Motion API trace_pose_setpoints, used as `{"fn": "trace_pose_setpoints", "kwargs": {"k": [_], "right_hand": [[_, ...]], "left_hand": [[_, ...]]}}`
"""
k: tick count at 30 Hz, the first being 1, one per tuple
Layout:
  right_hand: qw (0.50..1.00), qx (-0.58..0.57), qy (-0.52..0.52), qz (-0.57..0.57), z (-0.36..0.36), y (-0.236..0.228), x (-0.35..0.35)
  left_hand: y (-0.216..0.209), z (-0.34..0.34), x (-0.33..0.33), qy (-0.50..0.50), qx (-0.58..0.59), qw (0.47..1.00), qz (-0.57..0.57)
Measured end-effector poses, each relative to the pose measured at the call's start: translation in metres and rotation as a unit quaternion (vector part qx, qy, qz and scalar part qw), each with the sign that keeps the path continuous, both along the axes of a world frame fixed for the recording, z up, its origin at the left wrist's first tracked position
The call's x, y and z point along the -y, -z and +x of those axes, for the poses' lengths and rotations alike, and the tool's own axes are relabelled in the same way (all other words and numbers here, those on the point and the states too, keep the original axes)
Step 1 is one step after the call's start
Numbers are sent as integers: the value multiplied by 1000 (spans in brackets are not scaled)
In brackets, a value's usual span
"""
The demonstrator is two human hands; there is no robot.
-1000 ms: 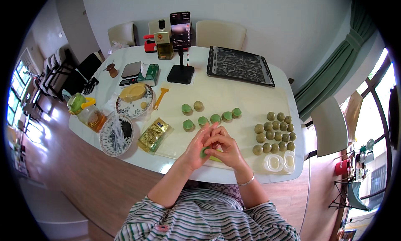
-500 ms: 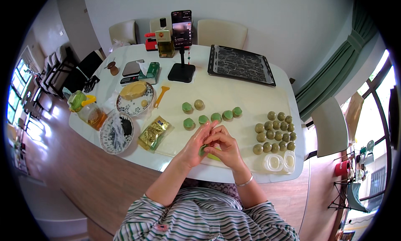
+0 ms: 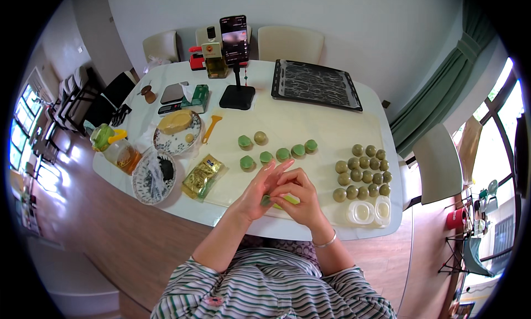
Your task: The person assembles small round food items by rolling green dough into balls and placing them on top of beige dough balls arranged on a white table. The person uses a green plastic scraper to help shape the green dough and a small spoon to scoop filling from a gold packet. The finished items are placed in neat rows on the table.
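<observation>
A small piece of green dough (image 3: 266, 200) sits between my hands above the near edge of the table. My left hand (image 3: 253, 196) cradles it near the base of its stretched fingers. The curled fingers and thumb of my right hand (image 3: 299, 196) press at its edge and partly cover it. Just under my right hand lies a flat yellow-green thing (image 3: 291, 198), mostly hidden. Beyond my fingertips sit several green dough pieces (image 3: 282, 154) on round balls, and one bare brownish-green ball (image 3: 260, 137).
On the right stand rows of brownish-green balls (image 3: 363, 162) and two clear plastic cups (image 3: 360, 213). Left are a gold packet (image 3: 203, 178), a patterned bowl (image 3: 137, 189), a plate (image 3: 164, 144) with yellow dough, and a jug (image 3: 123, 153). A phone stand (image 3: 237, 97) and baking tray (image 3: 316, 100) stand behind.
My right hand has shifted slightly and its fingers have moved on the dough, leaving more of the yellow-green thing showing. The whole view has moved slightly.
</observation>
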State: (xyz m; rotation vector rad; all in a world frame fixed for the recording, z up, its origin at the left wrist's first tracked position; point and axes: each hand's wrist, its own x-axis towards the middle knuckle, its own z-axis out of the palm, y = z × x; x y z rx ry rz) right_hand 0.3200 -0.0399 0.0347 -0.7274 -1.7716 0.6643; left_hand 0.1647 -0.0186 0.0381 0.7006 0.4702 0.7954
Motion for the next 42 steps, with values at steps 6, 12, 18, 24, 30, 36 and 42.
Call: {"fn": "trace_pose_setpoints", "kwargs": {"k": [6, 12, 18, 24, 30, 36, 42], "right_hand": [[999, 3, -14, 33, 2, -1, -2], [999, 13, -26, 42, 2, -9, -2], [999, 25, -19, 37, 2, -5, -3], [989, 43, -14, 138, 2, -8, -5], [977, 72, -6, 201, 7, -11, 1], [969, 69, -25, 236, 9, -12, 6], [967, 62, -29, 244, 9, -16, 10]], "left_hand": [[-4, 2, 1, 7, 10, 1000, -6], [-13, 1, 4, -3, -21, 1000, -7], [-8, 3, 2, 15, -1, 1000, 2], [-16, 0, 1, 28, 39, 999, 15], [-20, 1, 0, 74, 41, 995, 60], [-24, 3, -1, 124, 110, 985, 52], [-21, 3, -4, 136, 192, 972, 19]]}}
